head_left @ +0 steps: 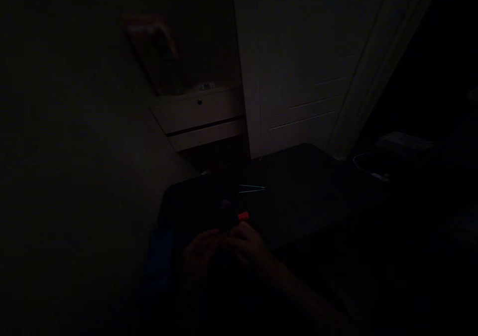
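Observation:
The room is very dark. My left hand (pixel 199 254) and my right hand (pixel 246 249) meet over a dark table (pixel 298 186), fingertips close together. Their fingers look curled, but the gloom hides what, if anything, they hold. A small red-orange piece (pixel 243 216) lies on the table just beyond my right fingers. Farther back lies a thin pale tool like tweezers (pixel 252 189). A faint small purplish thing (pixel 225 204) sits left of the red piece.
A pale door (pixel 306 67) stands behind the table. To its left is a light drawer unit (pixel 201 114) with a small knob. A white cable (pixel 373 174) lies at the right. Something blue (pixel 160 256) shows at the table's left edge.

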`<action>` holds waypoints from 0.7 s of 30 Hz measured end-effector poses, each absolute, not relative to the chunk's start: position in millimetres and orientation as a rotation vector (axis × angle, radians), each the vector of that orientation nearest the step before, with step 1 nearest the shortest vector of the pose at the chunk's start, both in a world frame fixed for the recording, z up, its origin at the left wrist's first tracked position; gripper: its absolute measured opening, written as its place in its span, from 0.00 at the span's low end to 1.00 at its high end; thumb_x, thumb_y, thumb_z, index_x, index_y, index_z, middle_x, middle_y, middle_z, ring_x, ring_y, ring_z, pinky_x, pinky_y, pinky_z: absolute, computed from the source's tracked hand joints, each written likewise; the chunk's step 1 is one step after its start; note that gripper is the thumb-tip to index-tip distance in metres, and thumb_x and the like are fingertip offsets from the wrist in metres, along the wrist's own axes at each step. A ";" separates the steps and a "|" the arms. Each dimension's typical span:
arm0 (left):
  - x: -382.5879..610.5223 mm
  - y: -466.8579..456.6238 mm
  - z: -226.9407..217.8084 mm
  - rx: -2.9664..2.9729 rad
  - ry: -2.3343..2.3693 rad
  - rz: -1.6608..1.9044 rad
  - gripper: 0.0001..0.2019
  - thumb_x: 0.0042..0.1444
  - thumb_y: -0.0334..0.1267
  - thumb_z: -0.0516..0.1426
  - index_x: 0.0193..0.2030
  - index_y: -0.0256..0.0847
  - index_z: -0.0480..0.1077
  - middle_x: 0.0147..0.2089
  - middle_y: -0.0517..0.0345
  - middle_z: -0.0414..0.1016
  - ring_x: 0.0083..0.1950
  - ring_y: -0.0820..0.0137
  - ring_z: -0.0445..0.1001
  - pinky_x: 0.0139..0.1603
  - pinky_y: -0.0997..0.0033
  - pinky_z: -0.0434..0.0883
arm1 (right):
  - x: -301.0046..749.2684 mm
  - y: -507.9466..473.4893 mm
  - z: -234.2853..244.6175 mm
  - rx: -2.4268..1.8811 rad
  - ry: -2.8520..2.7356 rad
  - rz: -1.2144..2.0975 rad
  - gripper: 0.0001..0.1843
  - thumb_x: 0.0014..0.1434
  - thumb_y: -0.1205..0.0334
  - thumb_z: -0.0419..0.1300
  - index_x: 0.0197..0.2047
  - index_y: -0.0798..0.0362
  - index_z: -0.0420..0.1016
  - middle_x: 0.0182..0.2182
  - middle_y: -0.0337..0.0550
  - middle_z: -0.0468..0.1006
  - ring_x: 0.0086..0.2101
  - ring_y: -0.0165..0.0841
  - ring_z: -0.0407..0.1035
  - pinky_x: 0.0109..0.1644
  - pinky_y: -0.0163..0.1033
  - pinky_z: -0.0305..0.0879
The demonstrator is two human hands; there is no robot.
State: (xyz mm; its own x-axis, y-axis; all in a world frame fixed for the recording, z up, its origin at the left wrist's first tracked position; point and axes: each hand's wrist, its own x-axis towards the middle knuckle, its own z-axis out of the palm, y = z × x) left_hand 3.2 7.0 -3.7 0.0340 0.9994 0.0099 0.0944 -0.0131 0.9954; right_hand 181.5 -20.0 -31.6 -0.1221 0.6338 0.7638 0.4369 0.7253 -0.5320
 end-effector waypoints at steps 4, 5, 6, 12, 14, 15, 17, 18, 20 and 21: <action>4.3 6.3 1.4 1.299 1.200 1.085 0.15 0.46 0.42 0.69 0.40 0.38 0.81 0.34 0.49 0.88 0.34 0.59 0.86 0.36 0.66 0.81 | 181.6 -21.5 -28.2 -0.856 -1.738 0.185 0.12 0.71 0.60 0.62 0.55 0.48 0.80 0.41 0.47 0.79 0.42 0.37 0.72 0.45 0.42 0.72; 5.0 6.0 3.6 1.315 1.193 1.071 0.14 0.46 0.42 0.69 0.38 0.38 0.82 0.34 0.49 0.88 0.34 0.59 0.86 0.36 0.66 0.81 | 181.9 -22.1 -27.0 -0.861 -1.744 0.188 0.11 0.72 0.59 0.61 0.55 0.48 0.80 0.41 0.47 0.79 0.42 0.38 0.72 0.45 0.42 0.72; 5.7 5.8 5.7 1.337 1.187 1.060 0.13 0.46 0.42 0.68 0.37 0.38 0.82 0.34 0.49 0.88 0.34 0.59 0.86 0.36 0.66 0.81 | 182.2 -22.7 -26.0 -0.868 -1.756 0.190 0.11 0.72 0.59 0.61 0.54 0.48 0.80 0.41 0.47 0.79 0.42 0.38 0.72 0.45 0.43 0.72; 8.1 4.0 13.0 1.475 1.192 1.005 0.10 0.49 0.44 0.66 0.33 0.40 0.81 0.32 0.51 0.87 0.34 0.59 0.85 0.37 0.64 0.81 | 181.9 -21.6 -29.1 -0.929 -1.867 0.138 0.10 0.75 0.61 0.56 0.54 0.52 0.76 0.42 0.49 0.79 0.42 0.39 0.70 0.45 0.43 0.71; 8.0 3.5 13.6 1.498 1.190 0.980 0.10 0.50 0.45 0.65 0.33 0.41 0.81 0.32 0.51 0.87 0.34 0.59 0.85 0.38 0.64 0.81 | 181.2 -19.8 -31.5 -0.958 -1.895 0.118 0.10 0.75 0.63 0.55 0.53 0.53 0.75 0.41 0.50 0.78 0.42 0.40 0.70 0.46 0.44 0.71; 7.9 3.3 13.8 1.510 1.185 0.968 0.10 0.50 0.45 0.65 0.33 0.41 0.81 0.33 0.51 0.87 0.35 0.58 0.85 0.38 0.63 0.81 | 181.0 -18.9 -32.0 -0.964 -1.912 0.106 0.09 0.75 0.63 0.55 0.52 0.54 0.75 0.41 0.50 0.78 0.42 0.40 0.69 0.46 0.44 0.70; 7.9 3.1 14.1 1.536 1.181 0.955 0.11 0.52 0.46 0.64 0.34 0.41 0.82 0.34 0.51 0.87 0.36 0.58 0.85 0.39 0.63 0.81 | 180.5 -17.8 -31.6 -0.962 -1.937 0.080 0.09 0.75 0.63 0.54 0.50 0.55 0.75 0.40 0.50 0.78 0.41 0.41 0.69 0.46 0.45 0.70; 7.9 3.0 14.0 1.548 1.179 0.954 0.12 0.52 0.47 0.64 0.34 0.41 0.82 0.34 0.50 0.88 0.36 0.58 0.85 0.39 0.63 0.81 | 180.2 -17.5 -30.7 -0.964 -1.943 0.069 0.09 0.75 0.63 0.54 0.50 0.55 0.74 0.40 0.50 0.78 0.41 0.41 0.69 0.46 0.45 0.70; 7.9 2.9 13.4 1.568 1.169 0.958 0.12 0.53 0.48 0.63 0.34 0.41 0.82 0.35 0.50 0.88 0.36 0.57 0.85 0.39 0.63 0.81 | 179.7 -17.3 -28.4 -0.968 -1.945 0.059 0.10 0.76 0.63 0.51 0.48 0.55 0.74 0.39 0.49 0.78 0.40 0.40 0.68 0.48 0.46 0.70; 7.9 2.9 12.7 1.574 1.163 0.966 0.12 0.54 0.48 0.63 0.34 0.41 0.82 0.35 0.50 0.88 0.37 0.57 0.85 0.40 0.62 0.81 | 179.4 -17.3 -27.2 -0.976 -1.945 0.061 0.11 0.77 0.63 0.50 0.48 0.54 0.74 0.39 0.49 0.78 0.41 0.40 0.68 0.48 0.46 0.70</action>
